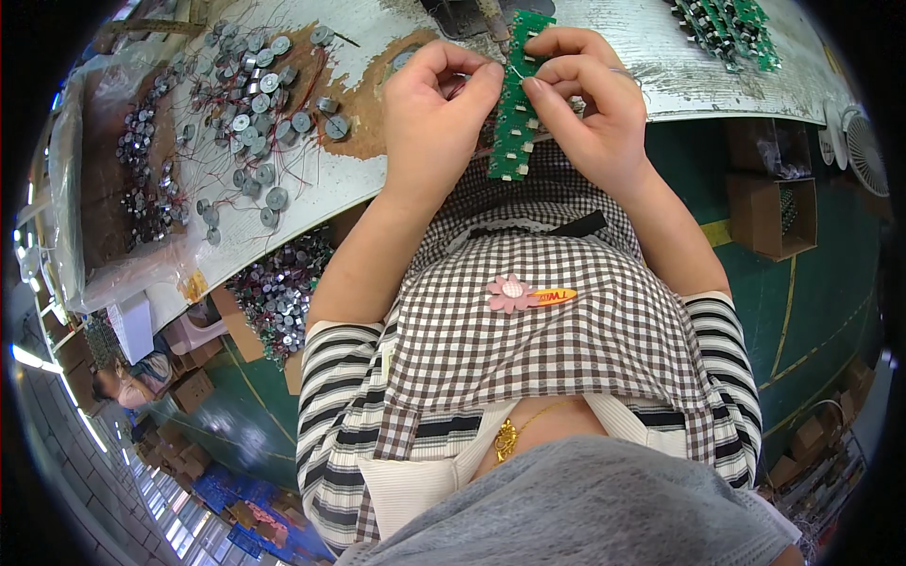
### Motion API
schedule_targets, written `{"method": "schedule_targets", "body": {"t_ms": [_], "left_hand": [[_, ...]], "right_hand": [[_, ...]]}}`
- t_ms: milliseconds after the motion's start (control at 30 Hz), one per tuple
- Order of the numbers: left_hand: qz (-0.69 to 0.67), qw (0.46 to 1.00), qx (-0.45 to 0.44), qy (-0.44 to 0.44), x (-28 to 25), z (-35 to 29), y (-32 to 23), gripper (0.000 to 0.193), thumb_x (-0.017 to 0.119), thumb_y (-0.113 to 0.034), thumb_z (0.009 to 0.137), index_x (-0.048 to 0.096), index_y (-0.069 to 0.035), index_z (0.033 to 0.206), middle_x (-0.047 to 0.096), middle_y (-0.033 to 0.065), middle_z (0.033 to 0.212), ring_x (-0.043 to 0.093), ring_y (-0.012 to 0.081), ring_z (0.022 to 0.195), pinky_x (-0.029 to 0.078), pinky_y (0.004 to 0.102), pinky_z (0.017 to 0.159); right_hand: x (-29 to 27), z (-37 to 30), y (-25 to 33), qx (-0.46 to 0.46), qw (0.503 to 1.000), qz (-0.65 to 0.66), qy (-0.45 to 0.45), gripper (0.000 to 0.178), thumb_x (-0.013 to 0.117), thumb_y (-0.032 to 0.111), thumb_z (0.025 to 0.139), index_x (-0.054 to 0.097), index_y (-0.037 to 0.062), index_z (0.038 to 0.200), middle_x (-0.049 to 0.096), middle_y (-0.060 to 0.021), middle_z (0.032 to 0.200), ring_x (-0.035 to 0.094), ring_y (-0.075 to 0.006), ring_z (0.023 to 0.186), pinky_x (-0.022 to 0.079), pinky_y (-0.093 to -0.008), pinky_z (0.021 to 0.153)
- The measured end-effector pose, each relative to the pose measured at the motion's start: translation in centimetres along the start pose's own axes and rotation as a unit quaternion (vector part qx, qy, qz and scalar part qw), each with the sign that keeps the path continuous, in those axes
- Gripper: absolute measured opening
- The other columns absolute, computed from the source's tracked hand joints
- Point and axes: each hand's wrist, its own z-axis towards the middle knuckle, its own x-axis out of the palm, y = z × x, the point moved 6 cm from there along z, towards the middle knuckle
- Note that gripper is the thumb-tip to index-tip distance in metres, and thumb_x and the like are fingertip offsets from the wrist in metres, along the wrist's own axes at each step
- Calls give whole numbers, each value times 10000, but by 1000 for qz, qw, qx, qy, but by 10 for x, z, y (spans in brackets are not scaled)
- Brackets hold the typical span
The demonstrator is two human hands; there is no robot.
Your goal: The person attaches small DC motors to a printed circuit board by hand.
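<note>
A long green circuit board strip (512, 141) with a row of small white connectors stands between my hands at the table's near edge. My right hand (595, 108) is closed at the board's right edge, its fingertips and thumb on it. My left hand (439, 118) is closed in a pinch close to the board's left side. A bit of red shows inside its curled fingers, but what they hold is mostly hidden. Next to the right fingertips, a small white piece (516, 72) lies across the board.
Many small round metal motors (250, 123) with thin red wires lie spread on the worn white table (368, 21) at left. Beyond them is a plastic-lined box (71, 189) of similar parts. More green boards (727, 36) are stacked at far right. Cardboard boxes (769, 222) stand below.
</note>
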Motion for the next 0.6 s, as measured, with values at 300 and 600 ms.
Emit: {"method": "schedule_targets", "body": {"t_ms": [300,600], "left_hand": [[37,999,29,-10,2,3,-7,114,661,-76,778,608,25,787,598,-2,678,499,21,580,406,180,514],[26,999,21,32,3,2,-5,137,683,-102,712,608,11,734,587,20,642,516,61,581,428,218,525]], "right_hand": [[-1,1,-2,-36,999,-25,-7,61,655,-36,760,603,-53,786,619,-179,977,586,-207,949,458,-243,698],[-7,-4,3,-77,992,-73,-71,117,669,-46,753,581,-23,827,540,-151,1065,578,-170,757,497,-228,590]]}}
